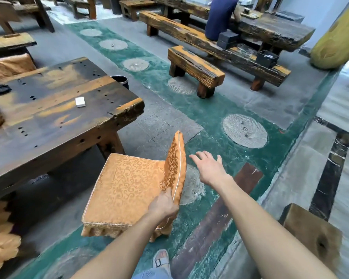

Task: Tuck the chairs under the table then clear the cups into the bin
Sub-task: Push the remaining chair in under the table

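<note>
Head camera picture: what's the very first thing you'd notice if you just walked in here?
Probably the bright orange cushioned chair near the bottom middle, standing out from the dark wooden table. The left hand grips its padded backrest, and the right hand reaches toward it, open and empty. After that, the green floor strip with round stone discs, running away from the chair.

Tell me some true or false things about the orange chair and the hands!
1. The left hand grips the back cushion of the orange chair. True.
2. The right hand holds a cup. False: it is open, fingers spread, holding nothing.
3. The chair is fully under the table. False: it stands out beside the table's corner.
4. A small white box lies on the table. True.
</note>
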`<control>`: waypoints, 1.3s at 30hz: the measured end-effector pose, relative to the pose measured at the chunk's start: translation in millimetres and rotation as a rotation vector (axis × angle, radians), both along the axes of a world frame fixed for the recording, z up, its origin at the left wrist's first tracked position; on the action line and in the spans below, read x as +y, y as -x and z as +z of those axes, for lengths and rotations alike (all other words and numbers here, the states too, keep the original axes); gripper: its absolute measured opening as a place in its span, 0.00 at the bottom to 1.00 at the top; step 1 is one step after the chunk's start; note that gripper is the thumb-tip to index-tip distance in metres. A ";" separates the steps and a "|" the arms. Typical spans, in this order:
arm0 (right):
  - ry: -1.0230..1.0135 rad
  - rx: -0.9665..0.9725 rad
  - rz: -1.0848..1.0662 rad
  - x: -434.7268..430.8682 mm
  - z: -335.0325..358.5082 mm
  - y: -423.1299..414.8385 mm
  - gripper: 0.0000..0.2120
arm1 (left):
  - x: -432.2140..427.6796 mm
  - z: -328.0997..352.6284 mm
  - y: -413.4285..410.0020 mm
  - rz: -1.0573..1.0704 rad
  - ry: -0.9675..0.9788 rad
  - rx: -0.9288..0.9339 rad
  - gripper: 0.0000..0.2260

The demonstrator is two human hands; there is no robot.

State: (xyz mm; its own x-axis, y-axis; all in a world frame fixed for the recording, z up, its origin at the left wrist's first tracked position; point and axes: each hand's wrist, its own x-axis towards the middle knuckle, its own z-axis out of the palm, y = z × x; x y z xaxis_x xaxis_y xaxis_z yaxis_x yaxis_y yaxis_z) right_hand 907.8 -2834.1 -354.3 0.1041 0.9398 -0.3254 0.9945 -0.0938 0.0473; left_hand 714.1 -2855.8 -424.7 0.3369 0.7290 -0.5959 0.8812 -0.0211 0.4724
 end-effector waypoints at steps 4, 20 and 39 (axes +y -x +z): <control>0.053 -0.009 0.086 40.4 -17.7 -21.3 0.39 | 19.7 -15.3 -33.5 0.109 0.121 -0.079 0.39; 0.278 -0.198 0.863 221.4 -79.7 -52.6 0.26 | 87.6 -37.0 -74.4 0.394 0.447 0.064 0.33; -0.021 0.123 1.433 274.9 -203.5 -87.8 0.34 | 31.2 -120.7 -121.3 0.591 -0.251 0.464 0.33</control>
State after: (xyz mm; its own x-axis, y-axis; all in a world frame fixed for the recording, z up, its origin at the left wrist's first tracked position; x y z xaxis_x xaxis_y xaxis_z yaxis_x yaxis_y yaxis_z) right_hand 995.5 -2559.2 -557.7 -0.9451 0.2132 -0.2476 0.2281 0.9731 -0.0325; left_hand 835.4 -2824.7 -545.4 -0.3901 0.8410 -0.3749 0.8856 0.4541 0.0973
